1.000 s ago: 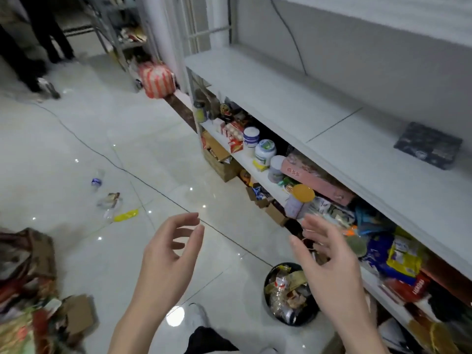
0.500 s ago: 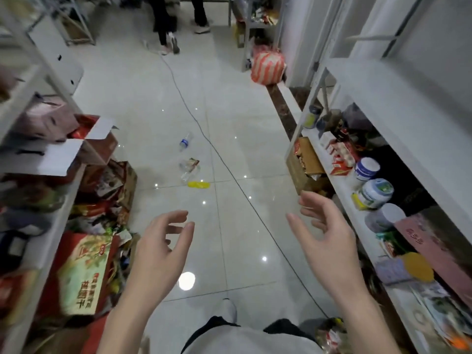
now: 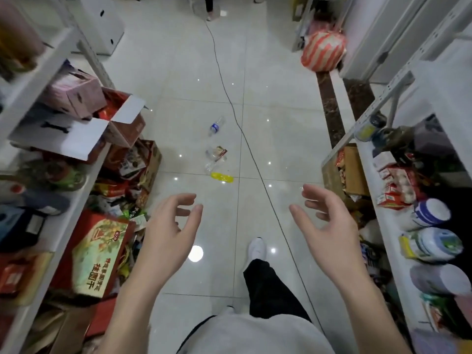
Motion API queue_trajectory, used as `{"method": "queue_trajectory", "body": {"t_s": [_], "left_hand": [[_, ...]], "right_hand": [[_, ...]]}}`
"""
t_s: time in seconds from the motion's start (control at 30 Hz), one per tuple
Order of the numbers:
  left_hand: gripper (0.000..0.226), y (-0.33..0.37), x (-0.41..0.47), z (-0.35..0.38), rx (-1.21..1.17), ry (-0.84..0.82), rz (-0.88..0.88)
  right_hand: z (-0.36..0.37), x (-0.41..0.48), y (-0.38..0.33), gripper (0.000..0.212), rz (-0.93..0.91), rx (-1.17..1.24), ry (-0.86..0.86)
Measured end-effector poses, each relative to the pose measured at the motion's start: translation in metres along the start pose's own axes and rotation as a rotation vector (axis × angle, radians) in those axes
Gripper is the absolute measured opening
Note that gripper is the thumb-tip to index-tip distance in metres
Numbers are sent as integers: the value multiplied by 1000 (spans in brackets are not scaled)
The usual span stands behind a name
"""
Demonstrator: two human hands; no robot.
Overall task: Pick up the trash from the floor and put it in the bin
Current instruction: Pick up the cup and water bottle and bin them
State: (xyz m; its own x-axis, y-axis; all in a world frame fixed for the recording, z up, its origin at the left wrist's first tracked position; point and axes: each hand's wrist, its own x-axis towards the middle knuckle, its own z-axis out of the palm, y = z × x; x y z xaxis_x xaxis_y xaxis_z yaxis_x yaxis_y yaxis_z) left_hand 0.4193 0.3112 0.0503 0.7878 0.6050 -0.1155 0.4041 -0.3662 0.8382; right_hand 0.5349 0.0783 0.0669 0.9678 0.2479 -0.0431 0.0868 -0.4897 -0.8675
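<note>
So, hands: two, both bare, raised over the floor and holding nothing.
Left hand (image 3: 168,231): left of the black cable (image 3: 245,139), fingers loosely curved and spread apart, thumb clear of them.
Right hand (image 3: 329,226): right of the cable, fingers likewise loose and apart, palm turned inward.
Trash: four pieces on the tiled floor, all left of the cable and well beyond the hands.
Bottle (image 3: 215,126): one, clear plastic with a blue label, lying on its side; it is the farthest piece and near the cable.
Crumpled plastic (image 3: 212,155): one clear piece, left of the cable.
Brown packet (image 3: 221,151): one, touching the crumpled plastic on the cable side.
Yellow wrapper (image 3: 222,177): one, lying flat, left of the cable, the piece nearest the hands.
Shoe (image 3: 257,249): one, white, just left of the cable.
Racks: two, one on each side of the cable, both crowded with goods.
Tubs (image 3: 431,213): three, white, on the rack right of the cable.
Striped bag (image 3: 321,51): one, red and white, right of the cable at its far end.
</note>
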Motion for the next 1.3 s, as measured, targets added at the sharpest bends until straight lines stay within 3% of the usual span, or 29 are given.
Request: {"method": "queue_trajectory", "body": {"t_s": [0.27, 0.43, 0.73, 0.87, 1.03, 1.23, 1.3], "left_hand": [[30, 104, 158, 76, 34, -75, 83], [37, 139, 227, 104, 117, -138, 137], [38, 73, 344, 75, 186, -60, -57], [39, 34, 423, 47, 190, 3, -134], [45, 6, 524, 10, 228, -32, -209], [46, 9, 652, -6, 412, -85, -119], [45, 18, 685, -5, 374, -93, -113]], "right_hand": [[-52, 174, 33, 42, 105, -70, 42], [-57, 282, 31, 50, 88, -188, -32], [46, 424, -6, 45, -82, -165, -194], [110, 489, -29, 47, -116, -175, -257], [170, 567, -85, 46, -108, -139, -277], [231, 644, -123, 56, -148, -275, -362], [240, 665, -122, 58, -123, -293, -376]]}}
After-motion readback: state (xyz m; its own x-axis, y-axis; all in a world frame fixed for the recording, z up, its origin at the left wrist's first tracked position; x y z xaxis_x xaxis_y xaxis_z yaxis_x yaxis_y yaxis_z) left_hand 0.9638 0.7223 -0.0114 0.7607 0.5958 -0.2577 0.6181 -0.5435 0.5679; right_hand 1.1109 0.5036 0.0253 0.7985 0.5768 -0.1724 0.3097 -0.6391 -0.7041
